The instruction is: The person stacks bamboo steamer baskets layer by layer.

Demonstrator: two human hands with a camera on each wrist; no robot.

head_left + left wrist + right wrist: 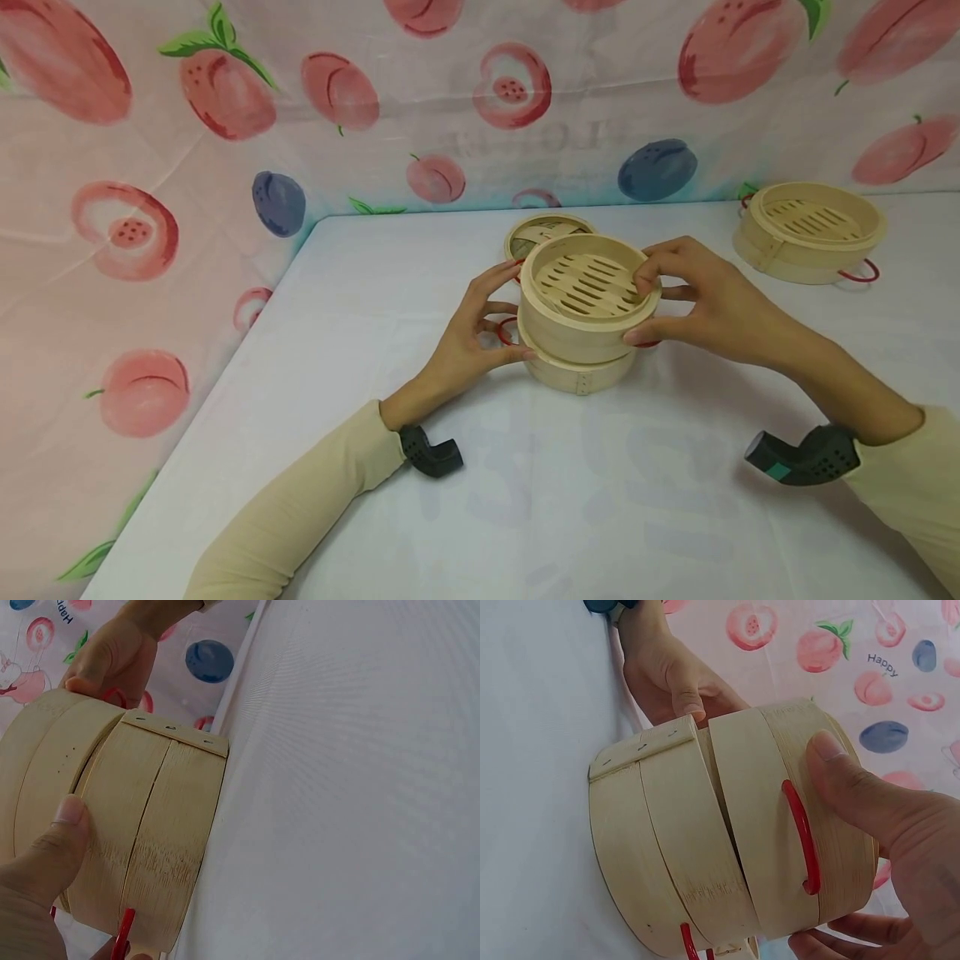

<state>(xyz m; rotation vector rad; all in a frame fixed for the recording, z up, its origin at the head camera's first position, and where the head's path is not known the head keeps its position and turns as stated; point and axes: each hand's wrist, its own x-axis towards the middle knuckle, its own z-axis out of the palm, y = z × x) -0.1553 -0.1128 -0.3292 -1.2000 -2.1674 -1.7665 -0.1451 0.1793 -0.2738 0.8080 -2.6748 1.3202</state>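
Observation:
Two round bamboo steamer baskets are stacked on the white table, the upper basket point(573, 336) sitting slightly tilted over the lower basket point(558, 375). A narrow gap shows between them in the right wrist view. My right hand point(720, 312) grips the upper basket at its right side, thumb point(847, 776) on the outer wall and fingers at the rim. With my left hand point(472, 325) I hold the lower basket from the left, the thumb point(56, 844) close to the seam. Red handles point(802, 836) stick out at the baskets' sides. The slatted floor of the upper basket is bare.
Behind the stack, partly hidden, lies a woven bamboo lid point(525, 237). Another steamer basket point(787, 262) with red handles stands at the back right of the table point(525, 500). A fruit-printed cloth point(420, 100) hangs along the back and left.

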